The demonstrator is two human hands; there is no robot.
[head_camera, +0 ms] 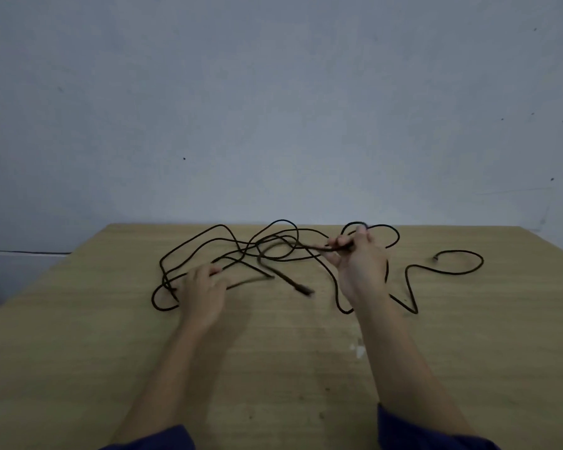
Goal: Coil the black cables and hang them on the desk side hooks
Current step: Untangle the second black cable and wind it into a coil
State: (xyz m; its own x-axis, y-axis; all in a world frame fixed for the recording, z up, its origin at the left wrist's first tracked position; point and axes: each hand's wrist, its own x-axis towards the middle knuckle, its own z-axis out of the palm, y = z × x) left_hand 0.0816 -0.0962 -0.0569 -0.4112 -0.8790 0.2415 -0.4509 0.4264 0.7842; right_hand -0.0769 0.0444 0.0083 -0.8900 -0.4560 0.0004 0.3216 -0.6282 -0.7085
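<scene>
Right hand pinches a strand of the tangled black cables mid-frame. Left hand rests on them, lower left, its grip too blurred to tell.

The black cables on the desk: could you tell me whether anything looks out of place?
Yes: the black cables sprawl in a crossed tangle over the desk, not coiled; one end strays right. The right hand grips part of it.

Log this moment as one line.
black cables: tangled, uncoiled on desk | right hand: grips a lifted strand | left hand: on tangle, grip unclear | hooks: not in view
</scene>
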